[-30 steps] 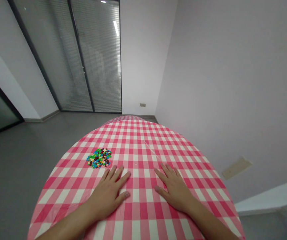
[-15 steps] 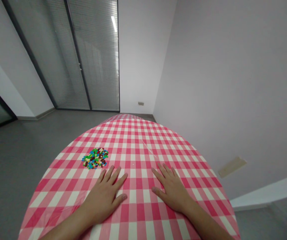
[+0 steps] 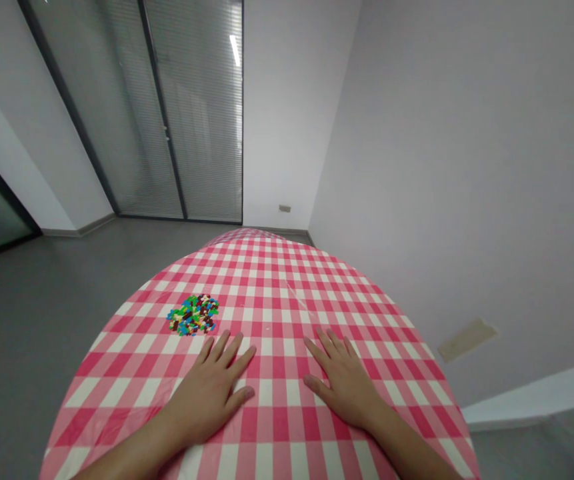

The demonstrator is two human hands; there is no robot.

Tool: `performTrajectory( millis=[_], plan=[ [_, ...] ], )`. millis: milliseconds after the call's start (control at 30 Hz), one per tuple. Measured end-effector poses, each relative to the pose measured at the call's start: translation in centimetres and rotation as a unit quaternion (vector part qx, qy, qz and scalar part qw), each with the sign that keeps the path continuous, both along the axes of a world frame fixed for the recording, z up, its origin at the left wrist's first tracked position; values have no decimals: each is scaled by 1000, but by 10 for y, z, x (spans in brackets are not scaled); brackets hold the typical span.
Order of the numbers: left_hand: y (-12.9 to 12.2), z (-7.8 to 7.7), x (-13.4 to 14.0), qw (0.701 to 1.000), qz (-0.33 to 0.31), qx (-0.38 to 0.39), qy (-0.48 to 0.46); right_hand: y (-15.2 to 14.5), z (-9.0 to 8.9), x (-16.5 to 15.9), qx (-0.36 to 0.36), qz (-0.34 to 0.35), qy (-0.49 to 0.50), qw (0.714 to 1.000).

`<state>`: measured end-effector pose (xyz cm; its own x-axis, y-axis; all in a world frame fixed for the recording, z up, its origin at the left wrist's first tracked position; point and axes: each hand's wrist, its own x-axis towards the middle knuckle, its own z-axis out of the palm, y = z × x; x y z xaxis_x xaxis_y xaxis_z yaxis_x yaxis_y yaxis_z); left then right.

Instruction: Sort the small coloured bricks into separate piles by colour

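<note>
My left hand lies palm down on the tablecloth, which has a red-and-white check. Its fingers are spread and it holds nothing. Just beyond its fingertips is a flat heap of small coloured pieces in green, blue, brown and cream, perhaps toy building bricks; they are too small to make out singly. My right hand rests flat on the cloth to the right, fingers apart, with nothing in it. A strip of bare cloth separates the two thumbs.
The table narrows away from me and has curved sides. A pale wall stands close on the right, with a beige plate low on it. Glass doors with blinds are at the back left, beyond grey floor.
The view has shifted very slightly, so the room and the heap sit a little further right. Both hands stay flat in the same place on the cloth.
</note>
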<state>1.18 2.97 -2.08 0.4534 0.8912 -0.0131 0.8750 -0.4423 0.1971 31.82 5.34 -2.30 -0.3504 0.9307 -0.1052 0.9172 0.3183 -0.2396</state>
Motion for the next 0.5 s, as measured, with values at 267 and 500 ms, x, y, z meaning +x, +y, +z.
performTrajectory(
  millis=[267,500],
  plan=[
    [2,-3,-1,1000,-8,19,-11,0,-2,2,11,4,10,1000],
    [0,-12,-1,994,19,68,-78,1,-3,7,30,5,56,998]
  ],
)
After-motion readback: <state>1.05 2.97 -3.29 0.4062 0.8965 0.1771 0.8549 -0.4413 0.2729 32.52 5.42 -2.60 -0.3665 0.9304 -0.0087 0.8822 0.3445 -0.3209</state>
